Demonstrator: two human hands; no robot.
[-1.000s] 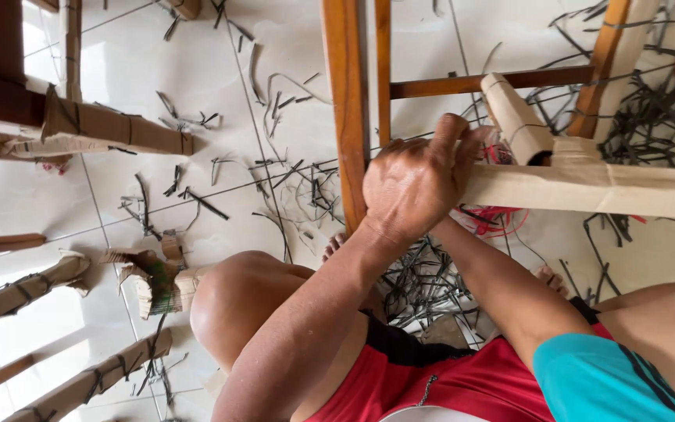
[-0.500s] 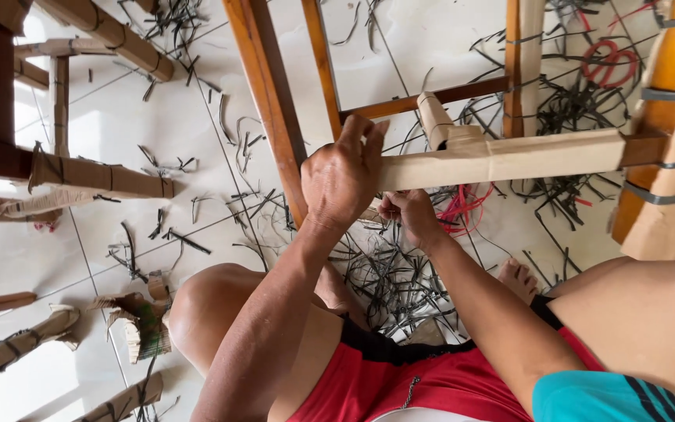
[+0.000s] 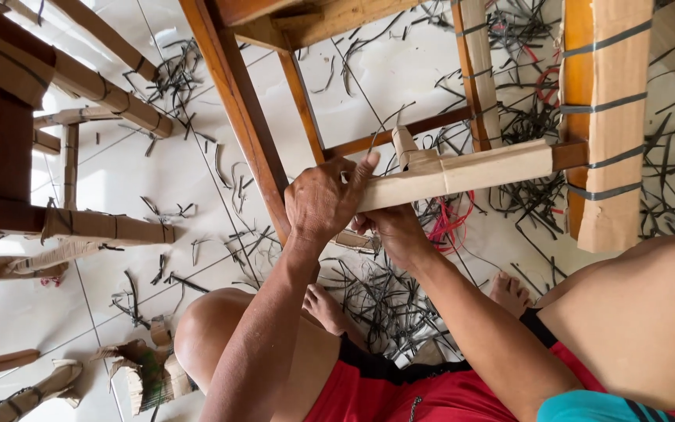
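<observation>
Gripping the cardboard-wrapped rail [image 3: 451, 173] of a wooden chair frame [image 3: 237, 109], the left hand [image 3: 323, 199] has its fingers [image 3: 359, 170] curled over the wrap's left end. Beneath the same rail, the right hand [image 3: 394, 227] presses up against the cardboard; whether its fingers are closed cannot be told. That rail runs across centre frame, joining a cardboard-bound leg [image 3: 607, 117] on the right. Black strap offcuts [image 3: 384, 297] litter the tiled floor [image 3: 150, 180] below.

Under the left hand [image 3: 323, 205], matt brown cardboard wrapping [image 3: 462, 173] is covering a smooth, varnished reddish wooden chair rail [image 3: 570, 155]; black plastic strapping scraps [image 3: 384, 301] are lying below the hands on glossy white floor tiles [image 3: 158, 176]
</observation>
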